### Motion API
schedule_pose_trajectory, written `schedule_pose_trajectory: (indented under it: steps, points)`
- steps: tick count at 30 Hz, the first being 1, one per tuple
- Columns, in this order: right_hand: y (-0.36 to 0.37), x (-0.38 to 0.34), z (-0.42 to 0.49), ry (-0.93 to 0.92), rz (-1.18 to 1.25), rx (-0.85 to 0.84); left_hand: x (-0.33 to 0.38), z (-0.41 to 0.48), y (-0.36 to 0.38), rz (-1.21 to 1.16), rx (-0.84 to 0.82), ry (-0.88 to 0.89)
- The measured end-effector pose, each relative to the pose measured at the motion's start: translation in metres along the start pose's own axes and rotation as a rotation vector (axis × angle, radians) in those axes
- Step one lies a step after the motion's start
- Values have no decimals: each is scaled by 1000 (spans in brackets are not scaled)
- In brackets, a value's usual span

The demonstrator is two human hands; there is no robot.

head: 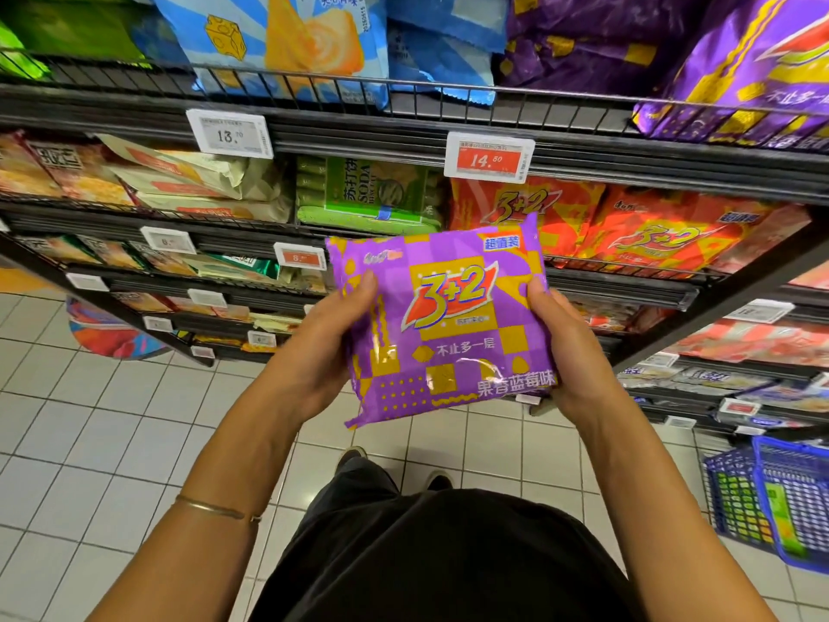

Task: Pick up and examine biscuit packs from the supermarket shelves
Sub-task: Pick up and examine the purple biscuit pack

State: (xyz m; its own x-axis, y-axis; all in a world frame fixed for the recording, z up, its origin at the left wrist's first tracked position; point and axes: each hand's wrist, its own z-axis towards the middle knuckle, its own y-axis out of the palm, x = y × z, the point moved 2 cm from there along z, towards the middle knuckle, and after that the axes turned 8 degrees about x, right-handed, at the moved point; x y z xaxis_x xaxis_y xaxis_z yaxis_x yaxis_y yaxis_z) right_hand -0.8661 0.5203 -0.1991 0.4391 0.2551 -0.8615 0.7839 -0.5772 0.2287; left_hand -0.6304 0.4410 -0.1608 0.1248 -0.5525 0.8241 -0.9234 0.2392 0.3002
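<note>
Both hands are gripping one purple biscuit pack (442, 318) at chest height, front face up. Left hand (325, 352) is clamping its left edge, thumb on top; right hand (567, 347) is clamping the right edge, fingers (540, 307) curled over the film. Judging: light, glossy wrapper likely slippery, contents brittle, so hold by the side edges and avoid squeezing the middle. Beyond, orange packs (646, 235) are lying on the wire shelf (619, 285).
</note>
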Motion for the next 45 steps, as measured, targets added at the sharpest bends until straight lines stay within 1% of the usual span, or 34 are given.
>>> schedule_pose_trajectory:
  steps: [2,8,11,18,22,27,29,35,39,41,43,45]
  points:
    - [2,-10,-2,-63,8,-46,-9,3,0,-4,50,-5]
    - [6,-27,-14,-219,-26,-93,-34,9,-10,-260,162,-177]
    - [14,-28,-19,-249,-55,-193,-41,11,-15,-362,127,-231]
    - [27,-32,-27,-300,-194,-307,-43,13,-27,-417,99,-184]
    - [26,-28,-25,-325,-244,-272,-44,12,-29,-423,111,-187]
    - [24,-26,-22,-373,-350,-206,-42,13,-31,-417,134,-153]
    - [22,-24,-20,-383,-368,-203,-40,13,-32,-410,134,-142]
    - [21,-21,-21,-343,-329,-228,-37,12,-35,-415,141,-109]
    - [25,-22,-26,-269,-135,-357,-38,12,-37,-431,144,-117]
    - [26,-24,-29,-224,-70,-378,-38,11,-37,-435,143,-124]
    - [26,-26,-32,-200,-48,-381,-38,10,-38,-440,142,-124]
    - [27,-26,-34,-220,-60,-392,-38,10,-38,-442,145,-124]
